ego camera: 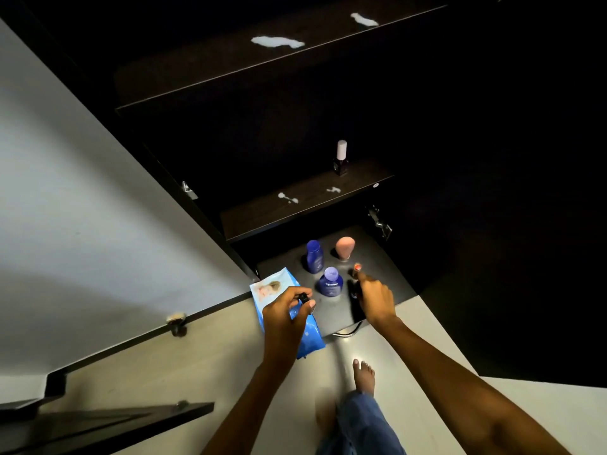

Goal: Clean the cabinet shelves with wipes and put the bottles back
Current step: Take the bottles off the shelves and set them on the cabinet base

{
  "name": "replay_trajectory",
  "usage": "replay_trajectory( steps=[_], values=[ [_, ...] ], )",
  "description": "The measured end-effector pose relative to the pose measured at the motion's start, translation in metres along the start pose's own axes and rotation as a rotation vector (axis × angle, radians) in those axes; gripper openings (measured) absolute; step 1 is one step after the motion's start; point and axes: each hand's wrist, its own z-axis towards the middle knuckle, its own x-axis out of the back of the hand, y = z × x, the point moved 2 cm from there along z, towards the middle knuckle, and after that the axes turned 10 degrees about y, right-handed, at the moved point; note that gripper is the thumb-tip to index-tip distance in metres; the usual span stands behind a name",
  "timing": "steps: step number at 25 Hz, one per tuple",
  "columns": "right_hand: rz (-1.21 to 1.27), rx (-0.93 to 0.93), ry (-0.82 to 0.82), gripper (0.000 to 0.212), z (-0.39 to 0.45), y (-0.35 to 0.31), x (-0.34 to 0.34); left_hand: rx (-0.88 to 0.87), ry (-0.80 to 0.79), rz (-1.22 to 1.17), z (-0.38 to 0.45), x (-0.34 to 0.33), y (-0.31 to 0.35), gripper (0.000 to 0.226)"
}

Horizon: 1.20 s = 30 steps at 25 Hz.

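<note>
My left hand [287,311] hovers over a blue wipes pack [279,290] and pinches a small black bottle [302,297] in its fingertips. My right hand [376,298] is curled around a small dark bottle [353,289] on the low dark surface [387,267]; its forefinger touches a red-capped bottle [357,268]. Two blue bottles [314,256] [330,281] and a pink bottle [345,247] stand there too. A white-capped nail polish bottle [341,157] stands on the middle shelf [262,213], which bears white smears [288,198]. The upper shelf [197,77] has larger white smears [277,42].
An open cabinet door [98,192] hangs at the left, with a knob [175,321] near its lower edge. A metal hinge [379,221] sits on the right inner wall. My bare foot [364,377] and denim-clad leg are on the pale floor below.
</note>
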Motion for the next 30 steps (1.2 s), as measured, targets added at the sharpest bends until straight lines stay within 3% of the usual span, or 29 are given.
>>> replay_trajectory(
  steps=[5, 9, 14, 25, 30],
  values=[
    [0.029, -0.006, 0.075, 0.046, -0.008, 0.0, 0.019, 0.171, 0.019, -0.092, 0.022, -0.014, -0.018, 0.007],
    [0.07, -0.037, 0.133, 0.032, 0.002, 0.006, 0.032, 0.239, 0.04, -0.018, 0.042, -0.035, -0.04, 0.006],
    [0.153, -0.055, 0.208, 0.014, 0.018, 0.005, 0.039, 0.204, 0.0, 0.051, 0.059, -0.06, -0.073, 0.006],
    [0.204, -0.007, 0.19, 0.013, 0.031, 0.0, 0.036, 0.178, -0.103, 0.066, 0.066, -0.079, -0.095, 0.011],
    [0.209, -0.014, 0.209, 0.012, 0.035, 0.0, 0.038, 0.119, -0.103, 0.141, 0.066, -0.081, -0.1, 0.034]
  ],
)
